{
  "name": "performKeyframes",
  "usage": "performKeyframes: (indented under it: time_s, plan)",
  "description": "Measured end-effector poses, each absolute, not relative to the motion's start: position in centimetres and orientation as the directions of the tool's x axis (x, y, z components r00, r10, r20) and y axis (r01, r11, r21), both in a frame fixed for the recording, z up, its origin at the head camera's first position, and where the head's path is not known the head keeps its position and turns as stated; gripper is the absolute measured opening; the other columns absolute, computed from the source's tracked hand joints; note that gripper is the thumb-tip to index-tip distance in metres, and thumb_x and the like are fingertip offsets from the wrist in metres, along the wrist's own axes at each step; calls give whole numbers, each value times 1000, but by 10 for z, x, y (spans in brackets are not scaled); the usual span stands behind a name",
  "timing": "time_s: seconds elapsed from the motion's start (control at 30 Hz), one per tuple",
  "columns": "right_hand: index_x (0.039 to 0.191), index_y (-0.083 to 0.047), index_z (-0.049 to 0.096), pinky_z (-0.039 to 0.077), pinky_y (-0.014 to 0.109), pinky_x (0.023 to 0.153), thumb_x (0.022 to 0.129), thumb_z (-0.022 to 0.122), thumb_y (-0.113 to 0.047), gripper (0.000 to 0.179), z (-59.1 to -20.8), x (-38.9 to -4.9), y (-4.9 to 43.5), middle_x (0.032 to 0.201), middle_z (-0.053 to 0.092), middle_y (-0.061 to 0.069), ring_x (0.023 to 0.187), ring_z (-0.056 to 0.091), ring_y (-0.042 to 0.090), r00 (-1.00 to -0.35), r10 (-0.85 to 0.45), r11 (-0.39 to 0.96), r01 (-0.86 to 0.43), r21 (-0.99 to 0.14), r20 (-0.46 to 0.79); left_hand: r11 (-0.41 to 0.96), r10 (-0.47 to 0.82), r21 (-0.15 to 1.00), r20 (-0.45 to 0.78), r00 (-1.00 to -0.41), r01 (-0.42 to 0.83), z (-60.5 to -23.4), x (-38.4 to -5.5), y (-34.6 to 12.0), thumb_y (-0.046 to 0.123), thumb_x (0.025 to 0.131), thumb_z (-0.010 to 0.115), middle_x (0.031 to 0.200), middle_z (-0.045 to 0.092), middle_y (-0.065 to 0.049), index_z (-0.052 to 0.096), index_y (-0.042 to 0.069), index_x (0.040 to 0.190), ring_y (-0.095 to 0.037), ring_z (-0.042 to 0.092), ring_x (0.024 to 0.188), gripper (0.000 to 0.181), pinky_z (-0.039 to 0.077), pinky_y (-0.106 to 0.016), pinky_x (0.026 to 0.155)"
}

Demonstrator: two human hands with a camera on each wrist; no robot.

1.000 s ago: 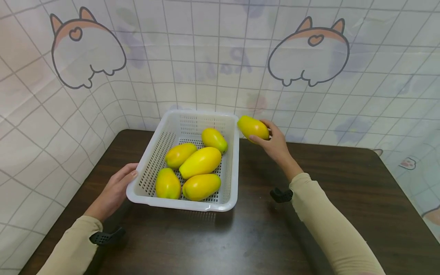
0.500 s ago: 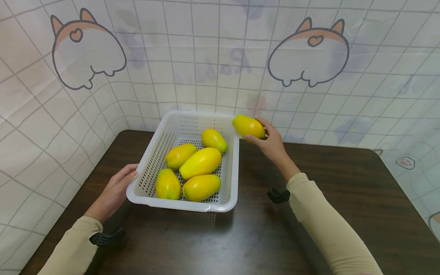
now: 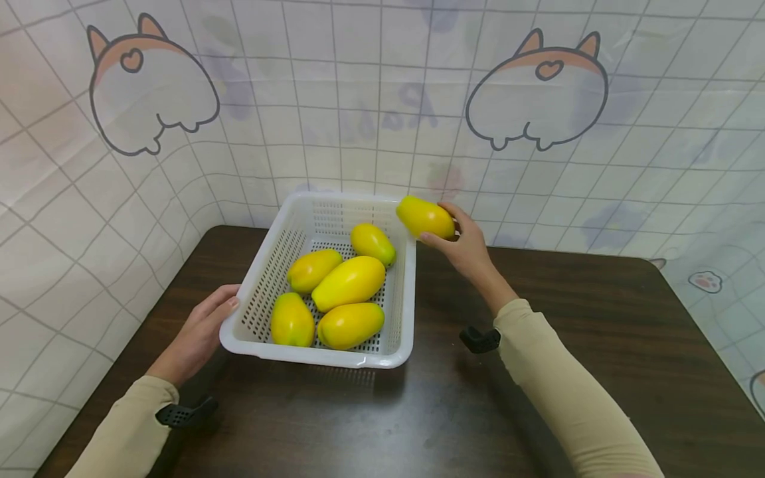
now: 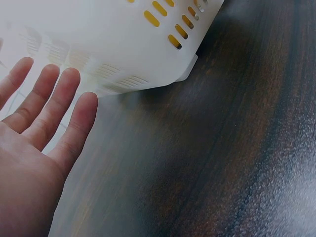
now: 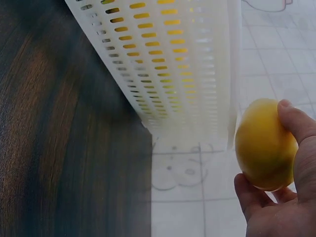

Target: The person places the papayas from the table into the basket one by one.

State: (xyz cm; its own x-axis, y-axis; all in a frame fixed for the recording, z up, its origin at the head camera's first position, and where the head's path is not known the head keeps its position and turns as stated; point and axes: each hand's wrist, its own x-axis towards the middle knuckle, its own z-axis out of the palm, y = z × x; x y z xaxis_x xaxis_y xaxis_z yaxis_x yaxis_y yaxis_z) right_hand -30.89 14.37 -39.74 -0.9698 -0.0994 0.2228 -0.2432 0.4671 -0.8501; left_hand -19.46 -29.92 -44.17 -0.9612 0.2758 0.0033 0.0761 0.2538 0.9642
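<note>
My right hand (image 3: pixel 471 249) grips a yellow papaya (image 3: pixel 423 217) between thumb and fingers, raised at the far right corner of a white plastic basket (image 3: pixel 409 318). In the right wrist view, the held papaya (image 5: pixel 264 143) is beside the basket's slotted wall (image 5: pixel 158 49). Several more yellow papayas, some with greenish ends, lie inside the basket, one of them a middle papaya (image 3: pixel 349 283). At the basket's left rim is my left hand (image 3: pixel 194 332). The left wrist view shows the left hand's fingers (image 4: pixel 66 91) straight and spread near the basket's wall; its thumb is hidden there.
The basket stands on a dark brown wooden table (image 3: pixel 568 318), toward the back and left. Behind and beside the table hangs a white grid-patterned sheet (image 3: pixel 352 133) with cartoon animal prints. Black straps (image 3: pixel 481 339) hang at both wrists.
My right hand has moved left with the papaya, bringing it from beside the basket to over its far right corner. The left hand and the basket stay put.
</note>
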Motion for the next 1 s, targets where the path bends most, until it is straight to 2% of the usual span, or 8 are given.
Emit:
performKeyframes:
  time_s: [0.37, 0.73, 1.0]
  plan:
    - [148, -18, 37, 49, 47, 94, 85, 73, -35, 74, -391, -308, 137, 149, 41, 7, 122, 51, 31, -966, -129, 470, -259, -844, 224, 270, 269, 960, -3, -963, 73, -442, -195, -300, 33, 106, 33, 124, 49, 6, 36, 12, 141, -9, 60, 101, 41, 54, -28, 83]
    - [145, -17, 40, 51, 46, 90, 84, 74, -35, 72, -386, -309, 127, 146, 45, 9, 118, 53, 30, -956, -170, 460, -292, -838, 240, 268, 266, 961, -4, -964, 70, -441, -194, -299, 35, 105, 33, 124, 49, 6, 37, 11, 140, -9, 60, 100, 42, 54, -28, 83]
    - [145, -19, 41, 51, 46, 93, 85, 73, -34, 69, -385, -309, 122, 146, 45, 8, 119, 54, 31, -958, -178, 454, -283, -845, 225, 270, 270, 961, -8, -963, 68, -439, -193, -298, 35, 106, 33, 125, 49, 6, 36, 11, 141, -9, 60, 101, 43, 54, -27, 83]
